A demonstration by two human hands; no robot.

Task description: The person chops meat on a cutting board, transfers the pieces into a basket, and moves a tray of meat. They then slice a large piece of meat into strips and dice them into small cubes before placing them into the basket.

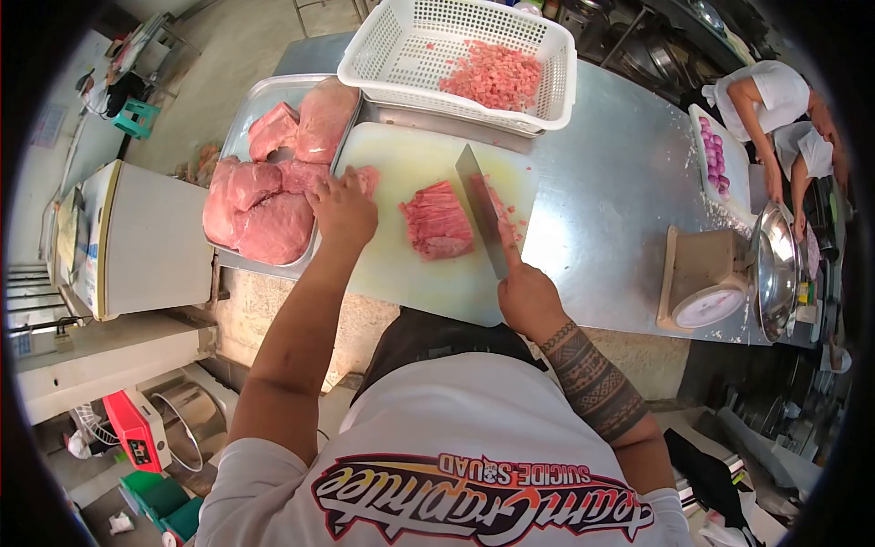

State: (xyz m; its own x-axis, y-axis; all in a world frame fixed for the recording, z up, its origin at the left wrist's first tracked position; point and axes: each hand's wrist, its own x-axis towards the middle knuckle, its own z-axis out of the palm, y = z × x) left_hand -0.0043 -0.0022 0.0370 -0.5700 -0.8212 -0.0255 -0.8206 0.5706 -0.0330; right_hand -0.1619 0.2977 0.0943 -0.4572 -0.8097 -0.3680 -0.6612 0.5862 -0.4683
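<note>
Meat dicing partly done; most slabs uncut.

Right hand (527,296) grips the broad steel cleaver (483,211) beside the sliced pink meat block (438,220) on the pale cutting board (428,264); left hand (343,208) closes on a meat piece at the steel tray (239,129) of whole slabs. White perforated basket (392,46) holds few cubes.

A broad steel cleaver (483,210) stands blade-down on the pale cutting board (428,273), tilted slightly, its edge beside a stack of sliced pink meat (438,221) near the board's middle. Small diced bits (504,214) are scattered just right of the blade. At the board's left edge lies another pink slab of meat (367,177), touching the tray side.
</note>
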